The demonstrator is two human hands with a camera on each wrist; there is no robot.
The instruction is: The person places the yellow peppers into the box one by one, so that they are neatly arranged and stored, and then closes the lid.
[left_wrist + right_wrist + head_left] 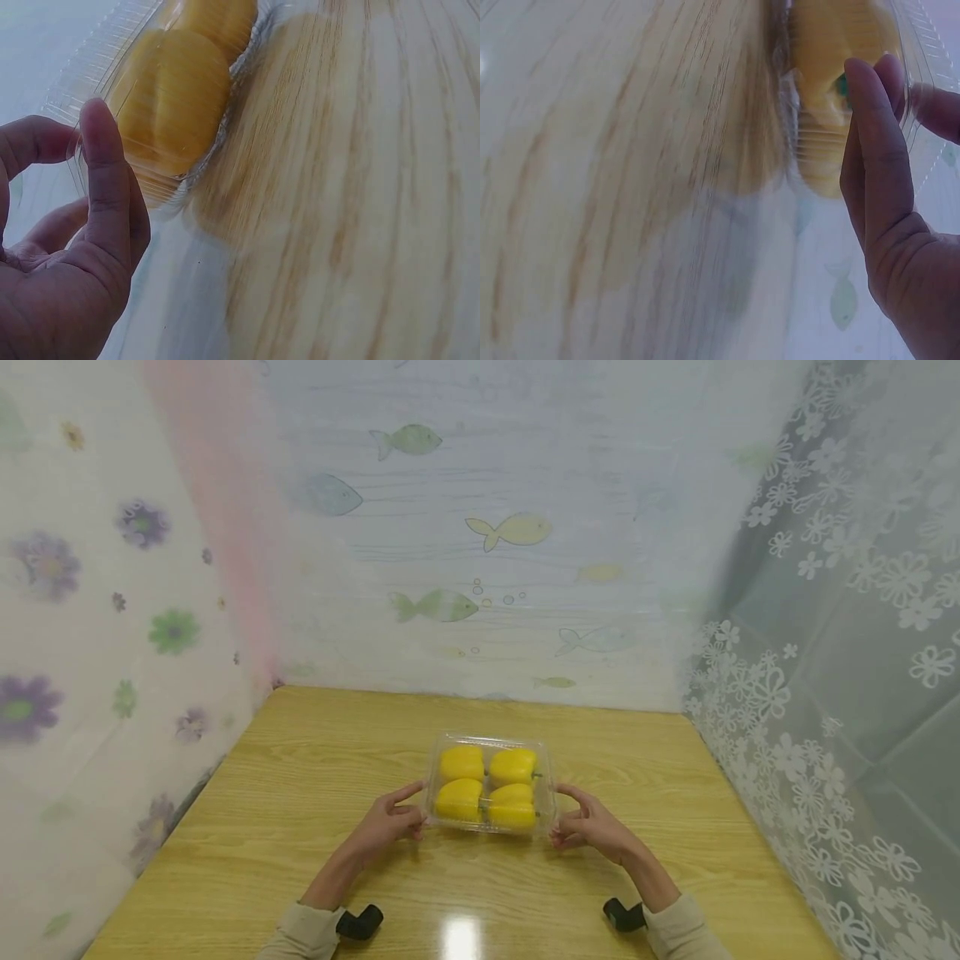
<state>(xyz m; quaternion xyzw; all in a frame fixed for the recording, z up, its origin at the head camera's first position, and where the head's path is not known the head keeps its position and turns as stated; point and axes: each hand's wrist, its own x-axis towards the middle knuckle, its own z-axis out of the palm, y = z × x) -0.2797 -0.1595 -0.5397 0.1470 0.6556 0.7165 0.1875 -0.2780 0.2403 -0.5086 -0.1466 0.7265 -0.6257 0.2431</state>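
Observation:
A clear plastic box (491, 742) with yellow toy-like bell peppers (462, 763) in two rows sits between the two hands at mid-table. On its left side, the left hand (392, 818) pinches the box's rim between thumb and fingers. The opposite side is gripped by the right hand (594, 823) in the same way. In the left wrist view, the fingers (105, 142) are at the rim flange beside a yellow pepper (172, 105). A green stem (842, 85) shows behind the fingers (877, 135) in the right wrist view.
The wooden table (315, 752) has a glare spot near its front. A fish-patterned curtain (480, 460) hangs behind it. Flowered curtains stand at the left (97, 610) and right (847, 735). Black wrist mounts (362, 922) jut inward from both beige sleeves (300, 933).

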